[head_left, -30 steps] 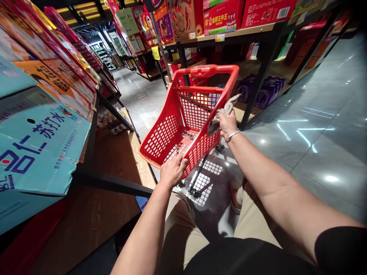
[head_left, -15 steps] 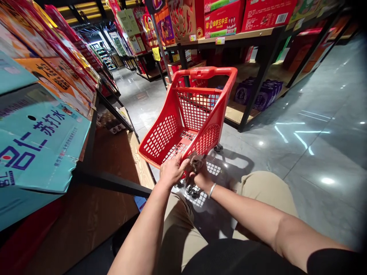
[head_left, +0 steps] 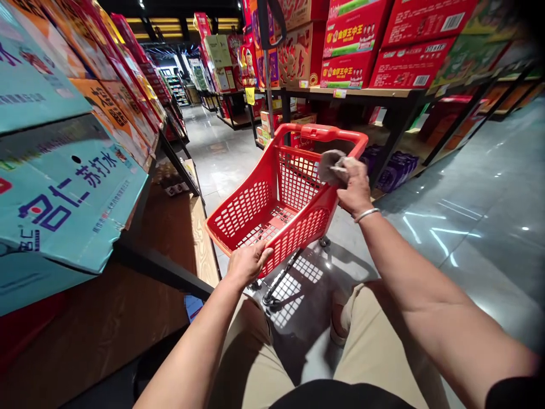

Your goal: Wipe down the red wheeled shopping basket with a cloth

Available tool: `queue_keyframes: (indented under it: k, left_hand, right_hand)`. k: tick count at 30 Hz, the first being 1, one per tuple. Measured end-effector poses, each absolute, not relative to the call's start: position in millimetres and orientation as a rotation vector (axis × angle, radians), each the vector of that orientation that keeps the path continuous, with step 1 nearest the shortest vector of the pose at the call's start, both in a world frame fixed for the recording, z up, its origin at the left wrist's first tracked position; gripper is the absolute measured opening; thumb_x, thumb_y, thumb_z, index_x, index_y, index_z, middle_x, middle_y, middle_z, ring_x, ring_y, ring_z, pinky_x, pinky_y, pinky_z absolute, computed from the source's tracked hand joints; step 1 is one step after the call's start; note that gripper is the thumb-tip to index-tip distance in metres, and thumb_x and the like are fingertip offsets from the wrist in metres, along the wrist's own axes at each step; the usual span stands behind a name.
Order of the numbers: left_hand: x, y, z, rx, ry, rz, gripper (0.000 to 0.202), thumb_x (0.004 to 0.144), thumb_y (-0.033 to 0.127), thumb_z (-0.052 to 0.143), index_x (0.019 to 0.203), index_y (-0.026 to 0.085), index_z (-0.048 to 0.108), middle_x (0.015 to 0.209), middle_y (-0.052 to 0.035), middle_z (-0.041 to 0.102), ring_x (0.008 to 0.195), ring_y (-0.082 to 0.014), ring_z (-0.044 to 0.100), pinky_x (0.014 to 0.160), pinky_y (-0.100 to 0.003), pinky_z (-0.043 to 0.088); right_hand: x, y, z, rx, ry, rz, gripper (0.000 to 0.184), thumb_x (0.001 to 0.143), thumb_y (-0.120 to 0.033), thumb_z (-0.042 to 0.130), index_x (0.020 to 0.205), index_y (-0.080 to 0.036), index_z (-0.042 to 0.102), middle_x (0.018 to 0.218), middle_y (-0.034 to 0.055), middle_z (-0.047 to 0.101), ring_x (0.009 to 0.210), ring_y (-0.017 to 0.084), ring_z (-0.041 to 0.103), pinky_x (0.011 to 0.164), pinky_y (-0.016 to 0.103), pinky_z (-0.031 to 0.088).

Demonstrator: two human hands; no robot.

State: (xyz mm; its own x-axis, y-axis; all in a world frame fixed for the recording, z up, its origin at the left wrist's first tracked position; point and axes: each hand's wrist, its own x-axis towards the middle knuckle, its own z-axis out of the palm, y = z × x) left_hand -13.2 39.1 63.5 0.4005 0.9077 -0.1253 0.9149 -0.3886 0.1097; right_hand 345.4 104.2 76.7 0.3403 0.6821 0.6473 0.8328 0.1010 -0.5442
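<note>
A red plastic shopping cart (head_left: 298, 218) stands in front of me on dark wheels. My left hand (head_left: 247, 262) is closed over the near corner of its rim. In my right hand (head_left: 355, 184), which wears a silvery bracelet, is a bunched grey cloth (head_left: 332, 166). The cloth lies against the upper right rim of the cart, close to the end of the handle (head_left: 319, 132). My right fingers are partly hidden behind the cloth.
To the left, a wooden shelf (head_left: 200, 238) with a black frame carries light-blue cartons (head_left: 72, 193). Behind the cart, a display shelf (head_left: 383, 92) holds red boxes (head_left: 347, 71), with purple packs (head_left: 395, 170) on its lower level. Glossy floor (head_left: 460, 227) extends to the right.
My right hand has moved up and away from me with the cloth, from the cart's near end to its upper right rim. My left hand stays on the near rim.
</note>
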Motion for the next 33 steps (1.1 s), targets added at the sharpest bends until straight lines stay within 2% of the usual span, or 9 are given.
queue_keyframes:
  k: [3,8,10,14,20,24,27,30,33]
  left_hand:
    - [-16,41,64,2.49,1.656,-0.094,0.046,0.107,0.056,0.03,0.123,0.033,0.066,0.103,-0.0042,0.079,0.095,-0.0249,0.074,0.073,-0.03,0.045]
    - [-22,48,64,2.486,1.658,-0.07,0.046,0.106,0.058,0.032,0.127,0.036,0.067,0.105,-0.0024,0.079,0.094,-0.0245,0.074,0.073,-0.029,0.045]
    - [-25,51,64,2.469,1.636,-0.034,0.046,0.106,0.058,0.032,0.128,0.037,0.067,0.107,-0.0016,0.079,0.095,-0.0237,0.073,0.073,-0.029,0.044]
    - [-34,56,65,2.449,1.616,-0.007,0.046,0.105,0.059,0.034,0.122,0.036,0.07,0.102,-0.0006,0.079,0.093,-0.022,0.073,0.073,-0.027,0.043]
    - [-43,66,64,2.434,1.56,0.063,0.044,0.102,0.06,0.036,0.115,0.036,0.071,0.103,0.0011,0.079,0.092,-0.0209,0.072,0.073,-0.026,0.042]
    - [-52,74,66,2.395,1.529,0.079,0.042,0.101,0.06,0.039,0.113,0.036,0.071,0.096,0.0024,0.078,0.085,-0.0192,0.07,0.072,-0.025,0.042]
    - [-57,80,71,2.352,1.474,0.084,0.04,0.099,0.058,0.042,0.117,0.035,0.07,0.097,0.002,0.078,0.084,-0.0188,0.069,0.072,-0.025,0.044]
    - [-50,87,79,2.421,1.402,0.075,0.043,0.097,0.06,0.046,0.108,0.028,0.072,0.1,-0.0023,0.078,0.087,-0.0208,0.07,0.072,-0.026,0.046]
    - [-23,93,90,2.597,1.406,0.008,0.052,0.093,0.066,0.051,0.099,0.019,0.072,0.105,-0.0112,0.077,0.092,-0.0264,0.071,0.075,-0.031,0.049]
  right_hand:
    - [310,82,85,-1.726,-1.751,-0.137,0.065,0.078,-0.008,0.058,0.142,-0.02,0.059,0.15,0.0157,0.053,0.132,0.035,0.054,0.11,0.05,0.046]
    - [237,37,74,-1.503,-2.289,-0.06,0.052,0.092,-0.016,0.052,0.142,-0.029,0.063,0.144,0.0094,0.059,0.112,0.028,0.06,0.091,0.037,0.052]
    - [234,35,80,-1.526,-2.387,-0.127,0.047,0.096,-0.019,0.05,0.139,-0.033,0.064,0.14,0.0077,0.062,0.111,0.029,0.06,0.08,0.034,0.05]
    - [282,66,113,-1.775,-2.312,-0.276,0.032,0.097,-0.023,0.053,0.122,-0.029,0.073,0.121,0.0095,0.069,0.096,0.026,0.061,0.065,0.031,0.039]
    - [373,117,163,-1.981,-2.103,-0.381,0.035,0.078,-0.014,0.073,0.111,-0.025,0.077,0.109,0.0075,0.068,0.081,0.019,0.058,0.07,0.03,0.041]
    - [397,129,172,-2.052,-2.005,-0.41,0.038,0.071,-0.01,0.072,0.106,-0.024,0.077,0.107,0.0064,0.067,0.078,0.018,0.057,0.073,0.034,0.044]
    - [392,126,162,-1.951,-2.055,-0.358,0.042,0.071,-0.014,0.072,0.111,-0.025,0.076,0.109,0.0052,0.067,0.08,0.019,0.058,0.069,0.03,0.044]
    - [368,115,146,-1.816,-2.101,-0.238,0.043,0.074,-0.019,0.071,0.117,-0.025,0.075,0.111,0.0048,0.068,0.087,0.02,0.062,0.071,0.029,0.047]
    - [329,99,127,-1.705,-2.155,-0.059,0.049,0.075,-0.015,0.071,0.124,-0.024,0.072,0.118,0.0059,0.069,0.1,0.022,0.065,0.082,0.03,0.05]
